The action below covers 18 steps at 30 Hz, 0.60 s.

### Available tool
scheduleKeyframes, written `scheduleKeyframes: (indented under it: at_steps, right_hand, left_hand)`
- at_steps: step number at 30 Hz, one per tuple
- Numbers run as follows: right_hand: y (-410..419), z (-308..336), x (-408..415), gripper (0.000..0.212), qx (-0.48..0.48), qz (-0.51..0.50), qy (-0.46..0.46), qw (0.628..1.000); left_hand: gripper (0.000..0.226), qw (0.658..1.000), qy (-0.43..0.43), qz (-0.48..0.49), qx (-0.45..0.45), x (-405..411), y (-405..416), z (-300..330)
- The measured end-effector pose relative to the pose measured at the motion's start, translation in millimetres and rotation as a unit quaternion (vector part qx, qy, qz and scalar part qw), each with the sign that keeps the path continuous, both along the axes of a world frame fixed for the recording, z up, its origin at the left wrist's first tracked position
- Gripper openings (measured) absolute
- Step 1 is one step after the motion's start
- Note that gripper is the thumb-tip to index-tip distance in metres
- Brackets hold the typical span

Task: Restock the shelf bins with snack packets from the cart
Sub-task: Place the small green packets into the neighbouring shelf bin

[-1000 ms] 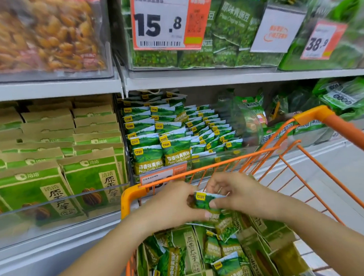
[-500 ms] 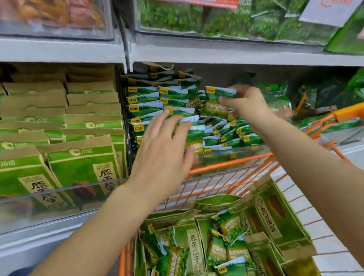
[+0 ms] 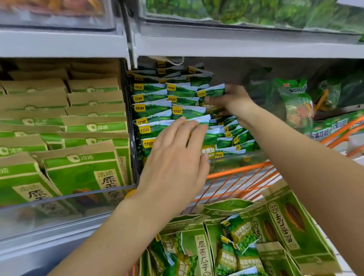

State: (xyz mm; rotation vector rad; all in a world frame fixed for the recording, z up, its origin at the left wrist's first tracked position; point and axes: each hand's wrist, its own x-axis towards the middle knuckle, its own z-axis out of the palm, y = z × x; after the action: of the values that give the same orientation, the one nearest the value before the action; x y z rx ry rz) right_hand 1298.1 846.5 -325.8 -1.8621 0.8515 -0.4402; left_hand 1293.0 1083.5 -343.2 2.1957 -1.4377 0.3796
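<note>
Flanking rows beside packet

White shelf holds bins: brown-green seed bags left, small green pea packets beside them

Top shelf bins blurred, cut off above; left hand covers front packets; cart cropped below.

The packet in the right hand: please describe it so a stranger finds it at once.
Look under the upper white shelf, at the bin of small green packets beside the brown-topped bags. The right hand pinches one packet at the stack's top right; only this one is gripped.
</note>
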Motion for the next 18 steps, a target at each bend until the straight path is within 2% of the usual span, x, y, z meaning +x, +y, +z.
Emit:
scheduleKeyframes:
  at_steps: [4,6,9,11,15,18]
  right_hand:
    - [-1.0,1.5,-2.3,0.045,0.038,0.003,-0.002,0.999]
    - [-2.0,3.6,-3.3,0.044,0.089,-0.047,-0.033,0.994]
    - [-1.0,4.4,0.9,0.065,0.172,-0.155,-0.092,0.968]
    - [3.9,2.7,5.0,0.073,0.197,-0.177,-0.110,0.958]
    - [13.0,-0.2,10.5,0.079,0.091,-0.082,-0.020,0.992]
    - [6.6,6.5,17.5,0.079,0.052,-0.114,-0.024,0.992]
  left_hand:
    - [0.046,1.000,-0.002,0.002,0.002,-0.5,0.9,-1.2]
    - [0.046,1.000,-0.004,0.003,0.003,-0.6,1.0,-1.0]
    - [0.047,1.000,-0.010,0.005,0.000,-0.6,0.5,-0.4]
    - [0.047,1.000,-0.012,0.004,-0.001,-0.4,0.4,-0.2]
    - [0.047,1.000,-0.010,0.003,-0.002,-0.5,0.9,-0.1]
    - [0.047,1.000,-0.012,0.005,-0.001,-0.8,0.6,-0.1]
